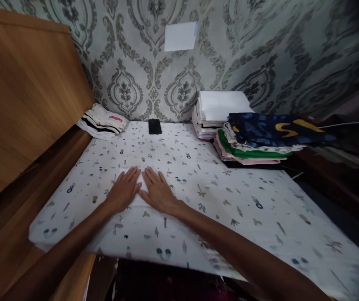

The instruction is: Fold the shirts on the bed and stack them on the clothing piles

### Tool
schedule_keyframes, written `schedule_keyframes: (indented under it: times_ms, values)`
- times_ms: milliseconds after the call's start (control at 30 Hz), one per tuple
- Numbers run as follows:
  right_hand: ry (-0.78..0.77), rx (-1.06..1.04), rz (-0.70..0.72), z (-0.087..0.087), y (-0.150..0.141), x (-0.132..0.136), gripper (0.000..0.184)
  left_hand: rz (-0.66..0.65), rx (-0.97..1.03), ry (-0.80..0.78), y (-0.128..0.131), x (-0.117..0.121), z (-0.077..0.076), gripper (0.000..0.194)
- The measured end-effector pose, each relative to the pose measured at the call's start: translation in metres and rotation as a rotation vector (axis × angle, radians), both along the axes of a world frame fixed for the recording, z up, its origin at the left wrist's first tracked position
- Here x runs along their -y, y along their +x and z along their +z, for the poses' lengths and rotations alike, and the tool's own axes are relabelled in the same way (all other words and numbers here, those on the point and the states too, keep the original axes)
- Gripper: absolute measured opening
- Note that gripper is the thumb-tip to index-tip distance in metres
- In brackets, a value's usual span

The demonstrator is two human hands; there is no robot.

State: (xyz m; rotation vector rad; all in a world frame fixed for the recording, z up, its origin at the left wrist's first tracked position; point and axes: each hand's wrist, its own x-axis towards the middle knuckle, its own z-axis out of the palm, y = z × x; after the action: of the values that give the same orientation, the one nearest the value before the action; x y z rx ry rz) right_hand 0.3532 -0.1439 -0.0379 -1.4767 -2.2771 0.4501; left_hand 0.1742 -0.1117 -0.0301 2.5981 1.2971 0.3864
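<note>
Side by side, my two hands lie flat near the front middle of the printed white sheet [210,200]. Fingers outstretched, my left hand [124,190] presses palm down. My right hand [159,190] rests the same way, its thumb close to the left thumb. Beneath both palms is a small plain white piece [139,200], which looks like folded cloth; the hands cover most of it. Neither hand grips anything.
A low pile of folded clothes [104,121] sits at the back left by a wooden cabinet [25,88]. A black phone-like object [154,126] lies near the wall. Stacked white cloths [225,106] and a coloured clothes pile [257,152] stand at the back right.
</note>
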Motion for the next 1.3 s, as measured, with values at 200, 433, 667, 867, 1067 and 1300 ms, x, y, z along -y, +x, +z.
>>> schedule_keyframes:
  times_ms: [200,433,667,867,1067,1300]
  values:
    - [-0.034,-0.085,-0.062,-0.003,0.011,0.003,0.075,-0.001,-0.001,-0.087,-0.008,-0.009,-0.003,0.061]
    - [0.017,-0.162,-0.353,0.005,0.021,0.011,0.043,-0.038,0.024,-0.236,-0.016,-0.071,0.03,0.059]
    - [-0.081,-0.386,-0.349,0.019,0.0,0.026,0.025,-0.084,0.029,-0.52,-0.005,-0.085,0.061,0.032]
    - [-0.252,-1.014,-0.316,0.02,0.018,0.044,0.039,-0.072,0.348,-0.68,0.013,-0.051,0.095,0.036]
    - [0.093,-1.256,-0.383,0.066,0.139,0.046,0.051,-0.178,0.617,-0.794,0.14,-0.049,0.148,0.049]
    - [0.503,-0.875,-0.719,0.142,0.317,0.035,0.049,-0.425,0.825,-0.701,0.341,-0.084,0.195,0.053]
